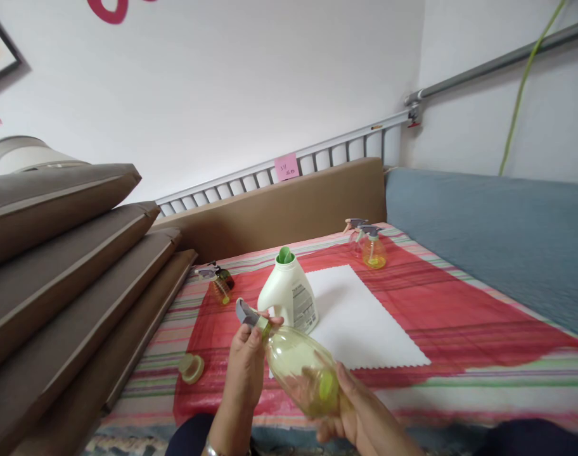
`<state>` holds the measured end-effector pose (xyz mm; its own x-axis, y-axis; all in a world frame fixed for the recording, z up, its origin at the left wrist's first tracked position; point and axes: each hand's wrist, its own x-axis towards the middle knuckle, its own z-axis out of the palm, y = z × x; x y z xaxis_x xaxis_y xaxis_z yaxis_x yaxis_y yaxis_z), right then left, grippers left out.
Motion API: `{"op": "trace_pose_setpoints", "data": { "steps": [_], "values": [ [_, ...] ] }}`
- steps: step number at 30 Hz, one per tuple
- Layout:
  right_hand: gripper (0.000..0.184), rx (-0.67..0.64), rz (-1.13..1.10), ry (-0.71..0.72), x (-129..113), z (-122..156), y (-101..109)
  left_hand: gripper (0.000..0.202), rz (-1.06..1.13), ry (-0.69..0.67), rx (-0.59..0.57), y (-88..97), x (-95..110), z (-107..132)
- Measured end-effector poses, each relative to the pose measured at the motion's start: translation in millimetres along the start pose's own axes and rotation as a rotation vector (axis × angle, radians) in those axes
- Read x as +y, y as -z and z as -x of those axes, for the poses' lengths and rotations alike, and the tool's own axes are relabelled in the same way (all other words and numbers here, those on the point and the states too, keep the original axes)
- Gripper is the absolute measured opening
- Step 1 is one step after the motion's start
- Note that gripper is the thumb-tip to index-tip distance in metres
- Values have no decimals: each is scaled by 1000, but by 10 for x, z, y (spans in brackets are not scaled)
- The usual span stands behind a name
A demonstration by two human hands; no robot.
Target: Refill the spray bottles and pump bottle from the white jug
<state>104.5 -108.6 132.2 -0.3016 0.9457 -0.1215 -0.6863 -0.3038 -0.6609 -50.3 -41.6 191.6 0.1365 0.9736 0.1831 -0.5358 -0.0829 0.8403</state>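
The left hand (247,345) was raised above a steeply angled left forearm (234,399), its thumb and fingers curled into a grip. The right hand (353,408) was held lower, its thumb (345,378) laid uppermost and its fingers bent beneath. The right forearm (388,437) was slanted inward from below. Both hands were held apart, and dark-clad legs (189,436) were partly shown.

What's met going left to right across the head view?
Pale yellow-green round plastic cap, grey-headed ribbed see-through spray bottle, large held yellow-green see-through plastic spray bottle, smaller yellow see-through spray bottle.
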Motion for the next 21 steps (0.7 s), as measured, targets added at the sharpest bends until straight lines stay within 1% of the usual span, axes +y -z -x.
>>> {"op": "trace_pose_setpoints", "data": {
  "steps": [2,3,4,5,6,7,8,9,10,11,12,14,15,16,17,19,20,21],
  "values": [
    [93,69,48,211,38,-22,0,27,8,-7,34,4,-7,-1],
    [101,74,76,266,57,-33,7,27,6,-7,39,-2,-6,-1],
    [104,59,93,275,71,-40,15,27,1,-4,36,-12,-3,-1],
    [100,33,93,242,76,-44,21,28,-7,1,29,-25,1,-2],
    [92,9,72,167,71,-42,23,29,-15,3,23,-37,5,-3],
    [82,-9,35,63,57,-36,20,30,-19,3,19,-48,8,-4],
    [77,-25,-6,-51,38,-28,12,31,-17,0,20,-55,7,-5],
    [75,-37,-40,-145,18,-21,1,31,-12,-3,24,-58,3,-5],
    [75,-40,-59,-191,0,-15,-10,31,-6,-3,31,-56,-5,-4],
    [76,-38,-62,-175,-12,-12,-21,31,-2,2,38,-49,-16,0],
    [81,-29,-50,-112,-19,-14,-30,31,-2,8,44,-41,-28,5],
    [103,3,-11,48,-19,-20,-43,32,-7,20,52,-24,-54,18],
    [111,16,6,93,-16,-19,-48,32,-10,23,52,-21,-65,24],
    [112,16,19,100,-14,-14,-53,32,-12,26,47,-23,-71,30],
    [104,7,17,65,-13,-4,-59,32,-11,27,41,-31,-74,35],
    [79,-20,-40,-77,-19,31,-71,33,-10,36,25,-58,-68,42],
    [73,-37,-79,-154,-26,50,-75,33,-10,38,19,-74,-62,44],
    [72,-61,-116,-227,-35,66,-78,34,-9,36,18,-89,-56,46]
  ]
}}
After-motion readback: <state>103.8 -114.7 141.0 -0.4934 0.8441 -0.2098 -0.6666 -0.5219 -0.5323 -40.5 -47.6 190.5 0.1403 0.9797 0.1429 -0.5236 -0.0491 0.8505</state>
